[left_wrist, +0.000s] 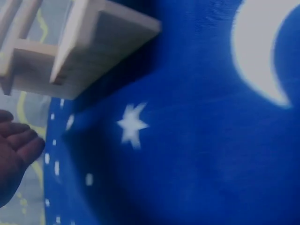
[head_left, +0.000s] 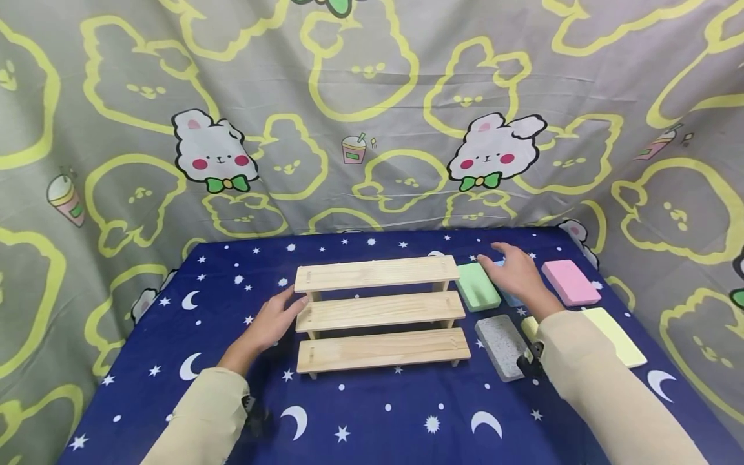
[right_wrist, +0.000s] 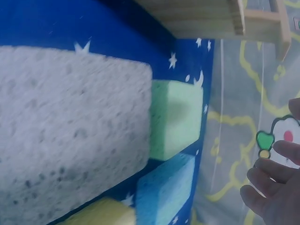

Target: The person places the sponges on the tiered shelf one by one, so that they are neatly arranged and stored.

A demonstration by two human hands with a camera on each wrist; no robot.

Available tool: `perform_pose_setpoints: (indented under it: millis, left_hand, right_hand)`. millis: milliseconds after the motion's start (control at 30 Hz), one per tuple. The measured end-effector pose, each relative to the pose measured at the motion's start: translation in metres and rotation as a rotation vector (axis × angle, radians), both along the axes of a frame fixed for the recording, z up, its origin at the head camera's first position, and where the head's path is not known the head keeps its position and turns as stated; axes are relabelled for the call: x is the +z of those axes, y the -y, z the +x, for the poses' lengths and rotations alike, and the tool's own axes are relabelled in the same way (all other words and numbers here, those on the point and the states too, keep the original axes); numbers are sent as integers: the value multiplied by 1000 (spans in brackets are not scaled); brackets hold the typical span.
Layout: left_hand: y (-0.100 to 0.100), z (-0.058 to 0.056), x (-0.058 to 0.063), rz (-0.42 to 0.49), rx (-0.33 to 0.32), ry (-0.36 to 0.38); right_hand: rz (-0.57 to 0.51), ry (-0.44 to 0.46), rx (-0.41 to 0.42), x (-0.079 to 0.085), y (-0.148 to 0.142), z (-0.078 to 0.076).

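- the left hand (head_left: 270, 323) has its fingers extended and grips nothing; it is at the left end of the wooden rack (head_left: 380, 313), touching or not i cannot tell.
- the right hand (head_left: 517, 274) has its fingers apart and holds nothing; it hovers over the blue block (right_wrist: 164, 192), near the green block (head_left: 479, 289).
- the wooden rack stands between the hands, its three shelves stepping up toward the back.
- the green block lies just beside the rack's right end, the grey block (head_left: 501, 349) nearer the front.
- the small yellow block (head_left: 529, 328), partly hidden, lies beside the grey one; the pink block (head_left: 571, 282) and pale yellow block (head_left: 616, 338) lie farther right.
- under everything is a dark blue cloth (head_left: 360, 413) with moons and stars.
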State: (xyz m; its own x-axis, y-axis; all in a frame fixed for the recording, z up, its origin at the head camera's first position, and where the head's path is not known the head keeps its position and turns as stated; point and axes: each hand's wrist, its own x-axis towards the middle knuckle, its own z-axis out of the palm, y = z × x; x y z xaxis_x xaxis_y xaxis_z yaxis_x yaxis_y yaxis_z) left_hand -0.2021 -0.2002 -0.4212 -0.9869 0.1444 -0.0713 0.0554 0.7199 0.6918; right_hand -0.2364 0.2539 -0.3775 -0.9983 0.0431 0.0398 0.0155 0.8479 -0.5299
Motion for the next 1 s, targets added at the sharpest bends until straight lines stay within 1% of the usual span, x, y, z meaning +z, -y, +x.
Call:
perform_pose_setpoints:
  millis: [100,233,333,467,567,667,867,1000]
  left_hand:
    - [0,3,-9,102,3,15]
    - [-2,6,-19,282,21,81]
    - [-2,8,-26,422,36,146]
    - [-3,11,-34,620,-18,235]
    - [-4,13,-37,734,-64,274]
    - [-5,14,-38,787,-62,276]
    - [-5,13,-40,786,-54,270]
    - [-5,13,-41,782,-56,266]
  right_hand:
    - [5,3,-24,-5,-7,2]
    - [14,11,-45,-11,-16,5]
    - [18,13,-54,-19,-25,8]
    - [19,20,-68,-28,-34,12]
    - [13,20,-67,-34,-37,15]
    - [3,25,-63,-37,-35,16]
    - [4,68,-74,-43,-23,16]
    - [10,64,-72,-50,-16,16]
